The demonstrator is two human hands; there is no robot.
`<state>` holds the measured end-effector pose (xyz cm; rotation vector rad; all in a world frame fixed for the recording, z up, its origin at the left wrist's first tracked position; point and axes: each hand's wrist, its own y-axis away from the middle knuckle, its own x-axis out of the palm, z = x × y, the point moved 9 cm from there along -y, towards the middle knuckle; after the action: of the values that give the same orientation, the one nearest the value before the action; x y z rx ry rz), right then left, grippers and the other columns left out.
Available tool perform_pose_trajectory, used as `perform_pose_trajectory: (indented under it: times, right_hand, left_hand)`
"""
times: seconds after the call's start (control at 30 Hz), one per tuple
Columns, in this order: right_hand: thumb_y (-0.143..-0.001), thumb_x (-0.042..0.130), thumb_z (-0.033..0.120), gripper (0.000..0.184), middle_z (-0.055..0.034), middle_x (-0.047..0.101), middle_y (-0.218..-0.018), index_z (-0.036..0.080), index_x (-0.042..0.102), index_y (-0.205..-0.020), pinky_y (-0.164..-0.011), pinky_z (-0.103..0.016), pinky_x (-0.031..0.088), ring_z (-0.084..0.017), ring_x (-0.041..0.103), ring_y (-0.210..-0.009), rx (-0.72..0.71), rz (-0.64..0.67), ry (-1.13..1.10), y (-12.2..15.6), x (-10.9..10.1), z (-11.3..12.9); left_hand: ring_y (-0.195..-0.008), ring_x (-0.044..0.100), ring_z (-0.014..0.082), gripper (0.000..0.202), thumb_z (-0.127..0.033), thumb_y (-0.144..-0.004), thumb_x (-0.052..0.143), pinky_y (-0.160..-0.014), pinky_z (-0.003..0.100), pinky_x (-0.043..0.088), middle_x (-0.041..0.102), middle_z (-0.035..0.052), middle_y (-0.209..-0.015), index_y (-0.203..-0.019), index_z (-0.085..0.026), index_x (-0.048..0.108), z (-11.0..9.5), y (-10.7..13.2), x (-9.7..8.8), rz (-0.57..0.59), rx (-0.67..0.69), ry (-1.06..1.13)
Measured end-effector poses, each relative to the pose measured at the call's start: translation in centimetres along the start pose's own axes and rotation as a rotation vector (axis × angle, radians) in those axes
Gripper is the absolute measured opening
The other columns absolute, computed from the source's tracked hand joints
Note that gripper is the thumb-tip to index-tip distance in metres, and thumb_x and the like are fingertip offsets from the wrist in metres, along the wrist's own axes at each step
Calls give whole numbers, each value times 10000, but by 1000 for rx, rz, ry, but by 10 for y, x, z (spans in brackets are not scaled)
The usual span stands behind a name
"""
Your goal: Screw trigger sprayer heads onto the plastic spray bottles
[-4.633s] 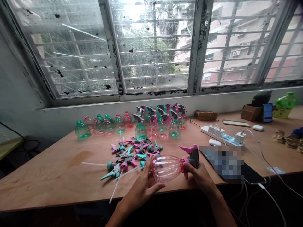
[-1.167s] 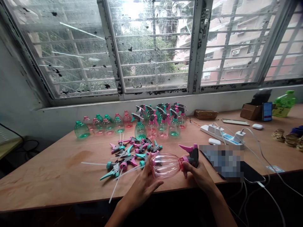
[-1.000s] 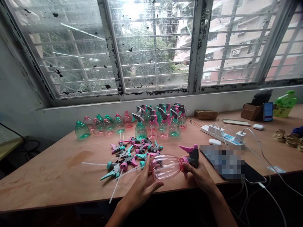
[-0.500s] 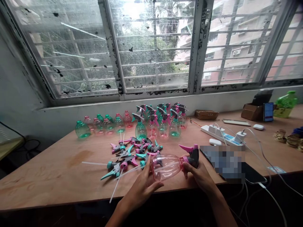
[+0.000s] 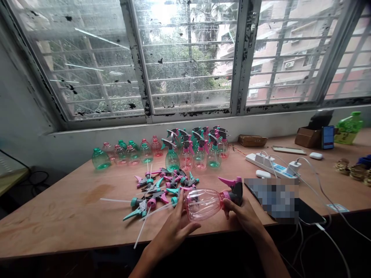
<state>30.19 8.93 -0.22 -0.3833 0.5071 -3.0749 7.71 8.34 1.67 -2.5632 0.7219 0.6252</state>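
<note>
A clear pink spray bottle lies sideways in the air above the table's front edge. My left hand cups its base end, fingers behind it and thumb stretched along the lower side. At the neck, my right hand is closed around the pink collar of the black trigger head, whose pink lever points up and left. Just beyond my left hand lies a pile of loose trigger heads, pink and teal, several with white dip tubes.
Open-necked green and pink bottles stand at the back left. Bottles fitted with trigger heads crowd the middle back. On the right are a white power strip with cables, a blurred-out dark flat item, and a small cardboard box.
Almost nothing differs. The pink bottle appears slightly rotated in my hands, and its trigger head has shifted a touch left.
</note>
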Motion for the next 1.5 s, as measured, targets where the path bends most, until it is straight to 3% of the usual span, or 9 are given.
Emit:
perform_pose_trajectory:
  times: [0.23, 0.43, 0.6, 0.77, 0.97, 1.07, 1.17, 1.3, 1.5]
  right_hand:
    - [-858, 804, 433, 334, 1, 691, -653, 164, 663, -997, -499, -273, 464, -146, 576, -477, -3, 0, 9, -1, 3, 4]
    - [-863, 804, 434, 348, 11, 681, -634, 157, 653, -1009, -510, -270, 482, -140, 576, -482, 0, -10, 5, -1, 2, 3]
    - [-833, 831, 448, 397, 3, 702, -654, 170, 648, -1048, -486, -273, 489, -146, 582, -474, 9, -36, -30, 0, -1, 1]
    - [-818, 840, 460, 368, 5, 691, -646, 175, 671, -977, -483, -274, 490, -147, 581, -475, 5, -36, -29, 0, 0, 3]
    - [-810, 832, 492, 413, 4, 687, -634, 171, 666, -1010, -471, -293, 487, -161, 574, -460, 17, -42, -16, -1, 1, 4]
    - [-815, 831, 480, 425, 5, 691, -644, 174, 649, -1048, -489, -296, 487, -164, 581, -471, 21, -31, -6, 0, 2, 4]
    - [-839, 808, 484, 391, -3, 690, -641, 167, 660, -1014, -511, -301, 487, -166, 586, -482, 8, -36, 23, 1, 1, 6]
    - [-845, 797, 497, 351, -15, 690, -651, 173, 687, -927, -511, -300, 480, -171, 590, -487, 3, -35, 36, 0, 0, 6]
    - [-846, 794, 504, 343, -22, 693, -648, 180, 697, -787, -505, -282, 482, -160, 584, -499, 4, 2, 43, -1, 3, 5]
  left_hand:
    - [-1579, 211, 324, 1006, -401, -943, 686, -1283, 525, 214, 103, 59, -1744, -1631, -372, -48, 1, -1, 0, -14, 18, -12]
    - [-1566, 263, 302, 1086, -398, -948, 679, -1280, 525, 218, 162, 77, -1734, -1601, -366, -187, -1, 0, 2, 8, 17, 19]
    - [-1585, 191, 318, 994, -425, -943, 682, -1290, 528, 170, 164, 61, -1735, -1639, -341, -22, -4, 0, -1, -6, 1, -28]
    - [-1496, 414, 312, 1028, -322, -953, 666, -1252, 509, 295, 128, 69, -1740, -1614, -393, -118, -4, -1, 1, -16, 14, 82]
    - [-1551, 302, 314, 1119, -361, -936, 702, -1273, 541, 214, 177, 75, -1731, -1591, -379, -204, -3, -1, 3, 11, 2, 84]
    - [-1549, 304, 325, 1063, -405, -947, 683, -1275, 543, 222, 189, 86, -1727, -1614, -362, -144, -3, -1, 3, 23, -1, 102]
    - [-1547, 308, 330, 1019, -400, -939, 694, -1267, 517, 270, 147, 66, -1737, -1629, -377, -55, 2, -1, 2, 13, -4, 78]
    - [-1519, 374, 303, 995, -341, -975, 646, -1264, 510, 273, 138, 59, -1740, -1612, -408, -116, 3, -2, 2, 3, 22, 63]
    - [-1552, 297, 323, 1045, -417, -952, 675, -1278, 528, 226, 182, 74, -1730, -1615, -375, -132, -4, -1, 2, 26, 14, 65]
